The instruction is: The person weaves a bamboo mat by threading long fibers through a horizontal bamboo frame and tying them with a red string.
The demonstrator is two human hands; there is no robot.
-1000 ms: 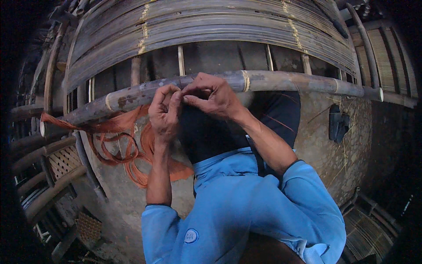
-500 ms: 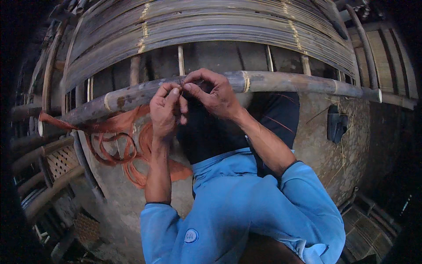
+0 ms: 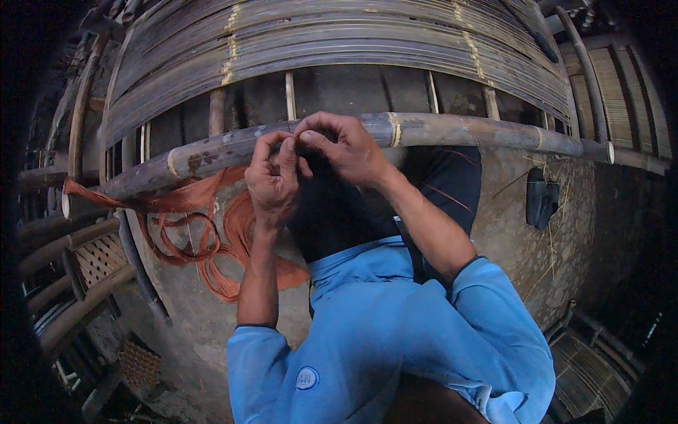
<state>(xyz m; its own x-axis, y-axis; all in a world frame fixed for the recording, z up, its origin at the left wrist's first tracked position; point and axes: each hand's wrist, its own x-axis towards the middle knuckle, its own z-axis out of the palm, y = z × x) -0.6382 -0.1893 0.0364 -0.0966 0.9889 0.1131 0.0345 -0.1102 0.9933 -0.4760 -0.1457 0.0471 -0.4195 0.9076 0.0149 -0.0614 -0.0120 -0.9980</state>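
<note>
Curls the left hand [image 3: 272, 180] and the right hand [image 3: 346, 152] with thumbs near fingertips, close together at the upper centre of the frame, just on the near side of the bamboo pole [image 3: 466, 131]. Cannot tell whether clamped on a strand or on nothing; too fine and too shaded to make out.

Nearest to the left hand, lies in the left of the frame as a rust-red fibre hank [image 3: 187, 198]: runs along the pole's left end, spills in loops onto the grey floor [image 3: 180, 311], then passes behind the left forearm toward the blue shirt [image 3: 353, 311].

Should handle as light, limp and soft, with little slip but a ready tendency to tangle. Probably snaps easily as a single strand, yet bears pulling as a bundle. Best to pinch one strand near its end between thumb and forefinger, and to lift the hank by its gathered upper band, not by the loose loops.

Looks matt, fine and hair-like, flat and ribbon-like along the pole, rounder and twisted in the loops.
</note>
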